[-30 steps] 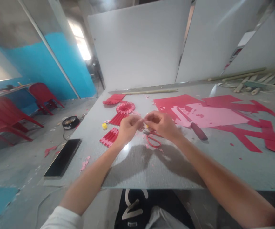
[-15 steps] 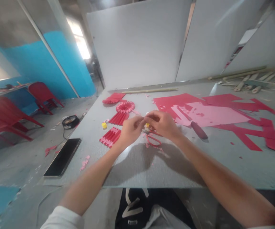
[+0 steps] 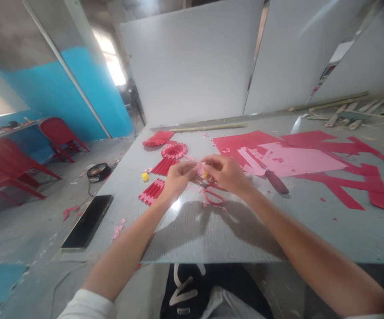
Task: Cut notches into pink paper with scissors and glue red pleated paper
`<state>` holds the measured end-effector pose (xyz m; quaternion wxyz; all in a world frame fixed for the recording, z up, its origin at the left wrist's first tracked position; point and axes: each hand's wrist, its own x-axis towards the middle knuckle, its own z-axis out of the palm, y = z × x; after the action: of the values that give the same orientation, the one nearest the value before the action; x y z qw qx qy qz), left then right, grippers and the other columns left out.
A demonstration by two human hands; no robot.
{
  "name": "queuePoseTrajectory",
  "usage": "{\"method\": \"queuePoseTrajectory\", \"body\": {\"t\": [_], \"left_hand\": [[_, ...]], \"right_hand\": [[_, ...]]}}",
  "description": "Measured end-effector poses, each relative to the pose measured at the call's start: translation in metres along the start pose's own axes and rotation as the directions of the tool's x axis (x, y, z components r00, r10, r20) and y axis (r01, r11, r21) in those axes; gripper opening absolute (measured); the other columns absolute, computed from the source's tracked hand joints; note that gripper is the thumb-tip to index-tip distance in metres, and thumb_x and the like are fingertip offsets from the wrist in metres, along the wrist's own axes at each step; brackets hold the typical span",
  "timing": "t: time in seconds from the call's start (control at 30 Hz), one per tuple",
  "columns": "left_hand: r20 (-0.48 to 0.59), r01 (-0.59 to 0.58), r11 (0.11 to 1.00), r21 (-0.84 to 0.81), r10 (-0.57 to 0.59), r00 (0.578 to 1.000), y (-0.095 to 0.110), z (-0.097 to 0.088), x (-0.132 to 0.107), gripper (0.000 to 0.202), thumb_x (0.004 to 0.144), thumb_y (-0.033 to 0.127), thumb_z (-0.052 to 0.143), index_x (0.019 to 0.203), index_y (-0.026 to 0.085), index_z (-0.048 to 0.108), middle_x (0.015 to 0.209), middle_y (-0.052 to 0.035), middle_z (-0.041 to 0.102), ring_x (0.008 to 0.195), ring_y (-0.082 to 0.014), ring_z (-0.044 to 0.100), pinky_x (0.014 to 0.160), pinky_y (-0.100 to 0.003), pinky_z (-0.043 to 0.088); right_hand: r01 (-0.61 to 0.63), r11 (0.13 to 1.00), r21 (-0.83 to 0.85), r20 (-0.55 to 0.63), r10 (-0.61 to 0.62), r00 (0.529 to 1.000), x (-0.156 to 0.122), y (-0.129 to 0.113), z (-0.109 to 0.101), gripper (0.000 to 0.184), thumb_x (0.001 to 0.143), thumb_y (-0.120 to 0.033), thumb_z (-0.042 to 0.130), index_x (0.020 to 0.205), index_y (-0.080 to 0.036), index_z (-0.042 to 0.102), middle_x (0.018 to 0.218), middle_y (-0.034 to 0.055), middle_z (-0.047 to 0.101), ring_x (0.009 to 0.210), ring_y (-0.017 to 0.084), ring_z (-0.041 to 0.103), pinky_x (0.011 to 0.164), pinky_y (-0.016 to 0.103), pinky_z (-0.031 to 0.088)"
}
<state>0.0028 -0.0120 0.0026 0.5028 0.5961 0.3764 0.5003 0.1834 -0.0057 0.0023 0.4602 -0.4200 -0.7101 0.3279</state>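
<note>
Between my fingertips is a small piece of pink paper [image 3: 200,168], pinched from both sides above the table. My left hand [image 3: 179,177] has its fingers closed on the paper's left edge. My right hand [image 3: 224,172] grips its other side, with something small and yellow [image 3: 205,175] at the fingertips that I cannot fully make out. Just below lie scissors with red handles [image 3: 214,196], their blades partly hidden by my hands. Left of my left hand are pleated red paper with pink strips [image 3: 152,191], another red pleated fan [image 3: 165,165] and a round pleated rosette [image 3: 174,150].
A yellow cap [image 3: 145,177] and a phone [image 3: 87,222] lie on the left of the table [image 3: 192,243]. To the right are a dark-red-handled knife [image 3: 276,181], pink paper [image 3: 305,158] and red paper sheets [image 3: 241,139]. Bamboo pieces [image 3: 348,116] sit at the back right.
My hands have drawn slightly apart, and the pink paper now shows between the fingertips. The things on the table have stayed put.
</note>
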Motion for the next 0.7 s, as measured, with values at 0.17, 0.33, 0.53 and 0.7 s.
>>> {"method": "queuePoseTrajectory", "body": {"t": [0.17, 0.33, 0.53, 0.7], "left_hand": [[-0.020, -0.006, 1.000, 0.021, 0.006, 1.000, -0.002, -0.002, 0.001, 0.027, 0.076, 0.035, 0.078, 0.089, 0.012, 0.070, 0.075, -0.0065, 0.073, 0.064, -0.0164, 0.070, 0.062, -0.028, 0.058], [-0.198, -0.054, 0.996, 0.068, 0.066, 0.978, -0.009, -0.008, 0.005, 0.025, 0.076, 0.034, 0.078, 0.083, 0.014, 0.064, 0.070, -0.0029, 0.069, 0.064, -0.0168, 0.071, 0.061, -0.027, 0.057], [-0.277, -0.097, 0.994, 0.052, 0.108, 0.955, -0.009, -0.010, 0.007, 0.023, 0.075, 0.029, 0.078, 0.086, 0.015, 0.064, 0.070, -0.0010, 0.068, 0.064, -0.0156, 0.071, 0.059, -0.025, 0.056], [-0.290, -0.108, 0.994, 0.032, 0.113, 0.950, -0.004, -0.008, 0.005, 0.025, 0.074, 0.028, 0.078, 0.094, 0.015, 0.067, 0.074, -0.0018, 0.070, 0.062, -0.0148, 0.070, 0.059, -0.026, 0.056]], "right_hand": [[0.022, 1.000, 0.002, -0.011, -0.022, 1.000, 0.001, 0.000, -0.003, 0.025, 0.090, -0.038, 0.061, 0.108, -0.023, 0.070, 0.085, 0.0035, 0.074, 0.063, 0.017, 0.066, 0.061, 0.031, 0.051], [-0.004, 0.927, -0.374, 0.066, 0.031, 0.997, 0.003, 0.004, -0.011, 0.012, 0.089, -0.031, 0.063, 0.089, -0.022, 0.071, 0.082, 0.0043, 0.074, 0.071, 0.019, 0.067, 0.066, 0.030, 0.046], [0.044, 0.698, -0.715, 0.269, 0.217, 0.938, -0.003, 0.016, -0.005, 0.009, 0.074, -0.018, 0.073, 0.071, -0.020, 0.065, 0.077, 0.0066, 0.070, 0.071, 0.021, 0.063, 0.056, 0.030, 0.032], [0.058, 0.650, -0.758, 0.276, 0.239, 0.931, -0.006, 0.020, 0.001, 0.014, 0.070, -0.011, 0.071, 0.069, -0.020, 0.060, 0.072, 0.0064, 0.067, 0.063, 0.020, 0.060, 0.053, 0.030, 0.028]]}}
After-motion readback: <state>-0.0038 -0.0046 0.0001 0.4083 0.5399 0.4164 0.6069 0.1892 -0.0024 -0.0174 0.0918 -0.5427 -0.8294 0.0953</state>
